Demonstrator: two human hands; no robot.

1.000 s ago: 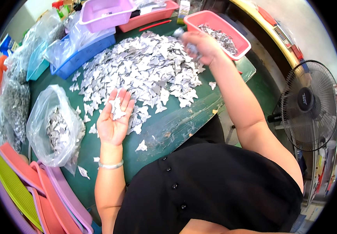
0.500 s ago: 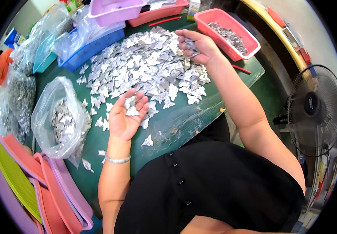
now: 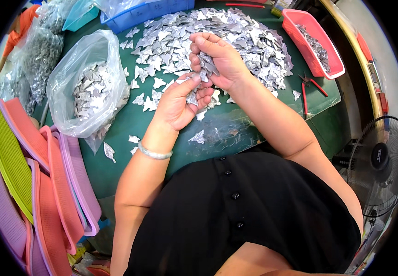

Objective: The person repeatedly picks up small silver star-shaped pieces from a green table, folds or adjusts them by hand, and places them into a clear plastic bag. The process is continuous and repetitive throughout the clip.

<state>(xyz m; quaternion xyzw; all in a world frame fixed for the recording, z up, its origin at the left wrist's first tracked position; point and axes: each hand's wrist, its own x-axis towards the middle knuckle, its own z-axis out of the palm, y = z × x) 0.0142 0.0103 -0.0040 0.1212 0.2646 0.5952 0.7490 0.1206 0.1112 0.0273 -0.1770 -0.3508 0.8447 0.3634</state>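
Note:
A wide heap of flat silver butterfly-shaped metal pieces point(image 3: 259, 50) spreads over the green table point(image 3: 249, 129). In front of the heap my two hands meet. My right hand point(image 3: 226, 62) curls around several of these pieces, fingers bent toward the left. Just below and to the left, my left hand point(image 3: 178, 108) holds a few pieces in its cupped fingers, thumb on top. The pieces in both hands touch or nearly touch, and fingers partly hide them. A single loose piece point(image 3: 198, 137) lies nearer me on the table.
An open clear plastic bag point(image 3: 58, 87) of similar pieces stands left. At right are a pink basket point(image 3: 295, 34) of small metal parts and red-handled pliers point(image 3: 305, 99). Stacked plastic baskets point(image 3: 12, 175) fill the lower left; a fan point(image 3: 378, 156) stands right. A blue basket point(image 3: 148, 13) sits behind.
My right hand has come from the heap's far right side, near the pink basket, to meet my left hand. My left hand has risen slightly. The view has shifted, bringing the pliers into sight.

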